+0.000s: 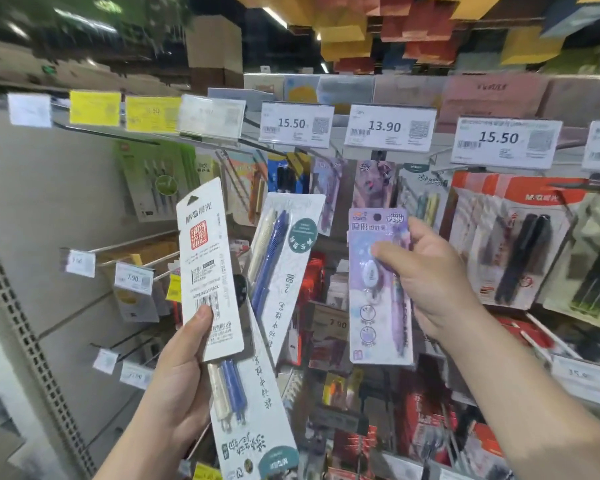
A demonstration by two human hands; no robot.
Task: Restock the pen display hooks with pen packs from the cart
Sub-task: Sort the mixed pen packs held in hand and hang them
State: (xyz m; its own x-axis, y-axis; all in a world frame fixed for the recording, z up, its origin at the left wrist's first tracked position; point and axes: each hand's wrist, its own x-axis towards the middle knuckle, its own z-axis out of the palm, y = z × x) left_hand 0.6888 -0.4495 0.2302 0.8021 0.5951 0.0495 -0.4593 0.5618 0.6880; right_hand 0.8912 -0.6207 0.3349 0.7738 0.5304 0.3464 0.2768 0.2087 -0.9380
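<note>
Evidently sorting stock, the left hand gripped fanned white pen packs, while the right hand pinched a purple pen pack toward the matching hook at centre frame.

White packs sit left of the purple pack — both before the hooked display.
</note>
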